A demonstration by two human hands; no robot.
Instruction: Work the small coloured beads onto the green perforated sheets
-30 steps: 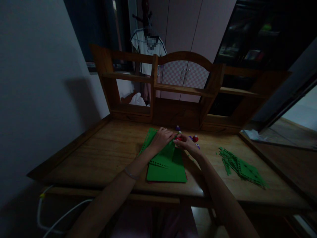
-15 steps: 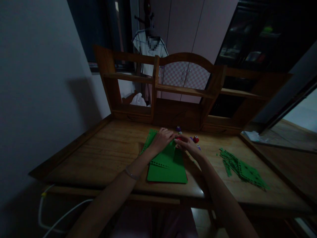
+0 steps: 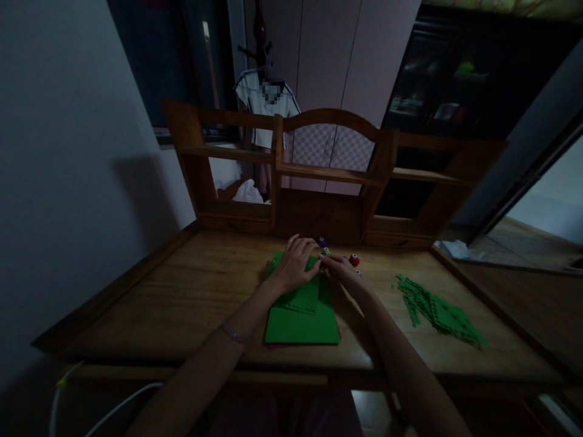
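My left hand [image 3: 294, 264] lies over a green sheet [image 3: 303, 300] with a row of small cut-outs along its near edge. Its fingers are stretched out, the thumb near the sheet's right side. Under that sheet is a larger plain green sheet [image 3: 303, 331], with a thin red edge showing below it. My right hand [image 3: 339, 271] is closed in a pinch at the upper right of the sheet, beside my left fingertips. What it pinches is too small and dark to name. Just beyond are small round pieces with white, eye-like spots: a purple piece [image 3: 322, 241], a green piece [image 3: 325, 250] and a red piece [image 3: 354, 260].
On the right of the wooden desk [image 3: 182, 297] lies a pile of punched green sheets and strips [image 3: 439, 312]. A wooden shelf unit [image 3: 319, 173] rises along the back edge. A white cable [image 3: 122, 403] hangs below the front left.
The view has shifted slightly. My left hand is spread flatter on the sheet. The red thing seen at my right fingertips earlier no longer shows there. The upper green sheet has turned a little.
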